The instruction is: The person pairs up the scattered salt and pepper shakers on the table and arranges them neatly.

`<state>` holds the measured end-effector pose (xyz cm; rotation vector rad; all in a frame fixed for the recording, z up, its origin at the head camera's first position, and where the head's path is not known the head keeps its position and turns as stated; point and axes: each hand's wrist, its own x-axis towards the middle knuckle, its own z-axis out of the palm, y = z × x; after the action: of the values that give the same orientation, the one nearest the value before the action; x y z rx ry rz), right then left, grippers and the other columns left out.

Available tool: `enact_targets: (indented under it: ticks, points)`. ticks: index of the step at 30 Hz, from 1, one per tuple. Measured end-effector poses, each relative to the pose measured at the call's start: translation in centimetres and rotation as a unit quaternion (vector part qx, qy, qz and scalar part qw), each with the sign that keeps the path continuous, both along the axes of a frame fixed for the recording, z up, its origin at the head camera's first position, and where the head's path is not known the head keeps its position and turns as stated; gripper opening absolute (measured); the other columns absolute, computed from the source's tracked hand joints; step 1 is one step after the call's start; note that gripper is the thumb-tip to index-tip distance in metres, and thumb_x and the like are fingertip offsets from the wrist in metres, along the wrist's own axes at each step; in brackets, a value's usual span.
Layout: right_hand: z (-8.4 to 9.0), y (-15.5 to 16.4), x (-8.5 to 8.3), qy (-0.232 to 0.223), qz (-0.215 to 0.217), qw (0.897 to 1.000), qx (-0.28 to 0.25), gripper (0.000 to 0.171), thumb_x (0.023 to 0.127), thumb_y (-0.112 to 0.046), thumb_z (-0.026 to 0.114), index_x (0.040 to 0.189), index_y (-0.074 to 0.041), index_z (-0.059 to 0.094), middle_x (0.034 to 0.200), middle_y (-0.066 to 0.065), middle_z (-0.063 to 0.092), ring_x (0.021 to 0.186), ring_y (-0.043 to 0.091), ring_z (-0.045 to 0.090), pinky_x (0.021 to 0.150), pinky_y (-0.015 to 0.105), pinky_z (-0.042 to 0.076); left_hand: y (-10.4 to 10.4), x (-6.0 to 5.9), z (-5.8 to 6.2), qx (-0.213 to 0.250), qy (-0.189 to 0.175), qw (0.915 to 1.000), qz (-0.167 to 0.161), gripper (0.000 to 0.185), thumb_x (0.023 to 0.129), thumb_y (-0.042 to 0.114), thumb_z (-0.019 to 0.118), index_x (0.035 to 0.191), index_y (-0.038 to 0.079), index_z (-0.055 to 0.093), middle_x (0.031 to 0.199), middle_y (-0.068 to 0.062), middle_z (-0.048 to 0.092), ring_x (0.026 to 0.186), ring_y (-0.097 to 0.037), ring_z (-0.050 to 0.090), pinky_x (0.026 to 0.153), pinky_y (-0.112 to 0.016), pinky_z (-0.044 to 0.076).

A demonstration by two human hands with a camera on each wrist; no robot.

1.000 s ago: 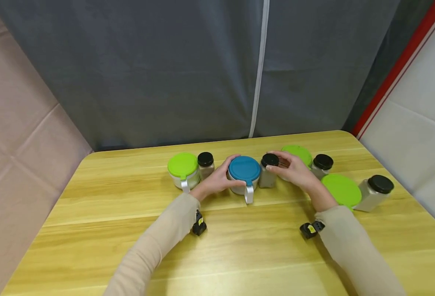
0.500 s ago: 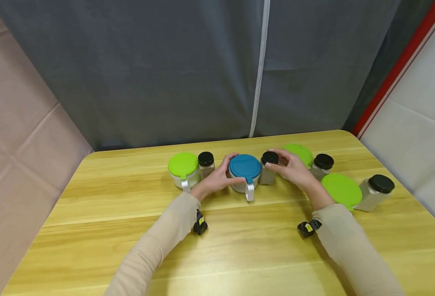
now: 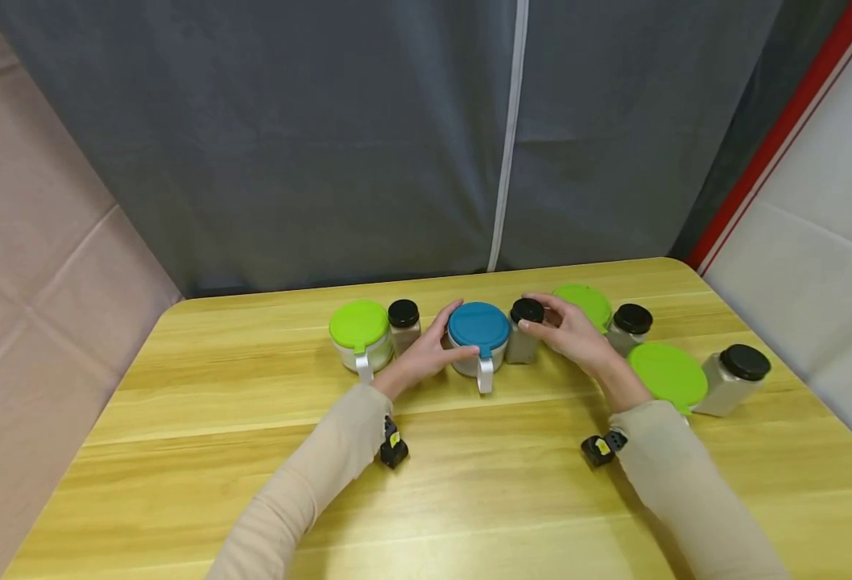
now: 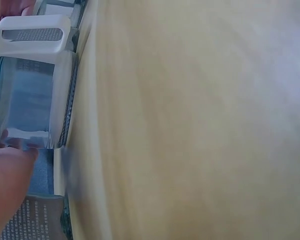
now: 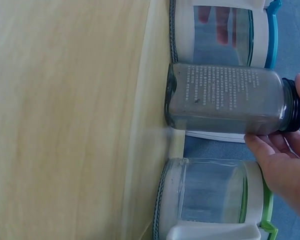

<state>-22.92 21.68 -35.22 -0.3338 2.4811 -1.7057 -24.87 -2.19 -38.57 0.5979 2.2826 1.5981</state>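
Observation:
In the head view my left hand (image 3: 426, 352) curves round the side of a glass seasoning jar (image 3: 479, 324) with a blue lid and a white handle facing me. Its thumb lies by the handle. My right hand (image 3: 578, 337) grips a square glass jar (image 3: 522, 346) near its black screw cap. The two jars stand upright, side by side. Small printed text covers the face of the black-capped jar (image 5: 225, 97) in the right wrist view. Through the clear wall of the blue-lidded jar (image 5: 220, 32) the left fingers show.
Left of the hands stand a green-lidded jar (image 3: 359, 326) and a black-capped jar (image 3: 403, 314). To the right are two more green-lidded jars, one at the back (image 3: 585, 304), and two black-capped jars, one near the table's (image 3: 469, 499) right edge. A grey curtain (image 3: 288, 161) hangs behind.
The blue-lidded jar and the black-capped jar beside it have shifted slightly away from me, with both hands still on them. The other jars stay where they were.

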Motion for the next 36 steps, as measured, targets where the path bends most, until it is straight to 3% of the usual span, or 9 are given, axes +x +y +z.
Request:
enact_targets:
  ticks: [14,26,32,36]
  points:
    - [-0.1,0.2,-0.6,0.005,0.024,1.0,0.006,0.059,0.086,-0.024,0.058,0.135,-0.002,0.032,0.131,0.019,0.035,0.116,0.029,0.038,0.092,0.043,0.033,0.0,-0.3,-0.3,0.015,-0.005,0.9999,0.002,0.083,0.081,0.024,0.066,0.142,0.022,0.01,0.144,-0.001,0.014,0.128,-0.013,0.016,0.102,-0.034,0.016]
    - [0.0,0.5,-1.0,0.003,0.043,0.999,0.014,0.059,0.087,-0.025,0.057,0.137,-0.008,0.03,0.136,0.016,0.03,0.121,0.027,0.033,0.096,0.042,0.029,0.2,-0.1,-0.1,0.021,-0.006,0.9998,0.001,0.083,0.082,0.022,0.064,0.142,0.019,0.008,0.145,-0.002,0.012,0.129,-0.015,0.015,0.102,-0.034,0.016]
    - [0.7,0.5,-0.8,0.032,0.054,0.998,0.018,0.061,0.088,-0.027,0.055,0.137,-0.005,0.027,0.138,0.012,0.029,0.126,0.024,0.023,0.1,0.042,0.021,0.4,-0.1,-0.2,0.015,0.022,0.9996,0.009,0.081,0.083,0.024,0.062,0.143,0.018,0.007,0.145,0.0,0.009,0.129,-0.015,0.012,0.102,-0.037,0.015]
    - [1.5,0.5,-0.5,0.029,0.051,0.998,0.026,0.061,0.088,-0.029,0.054,0.138,-0.006,0.027,0.138,0.011,0.029,0.127,0.024,0.021,0.101,0.042,0.018,0.8,0.3,0.0,0.002,0.046,0.9985,0.028,0.08,0.083,0.027,0.062,0.143,0.018,0.009,0.145,-0.001,0.009,0.13,-0.017,0.011,0.102,-0.041,0.015]
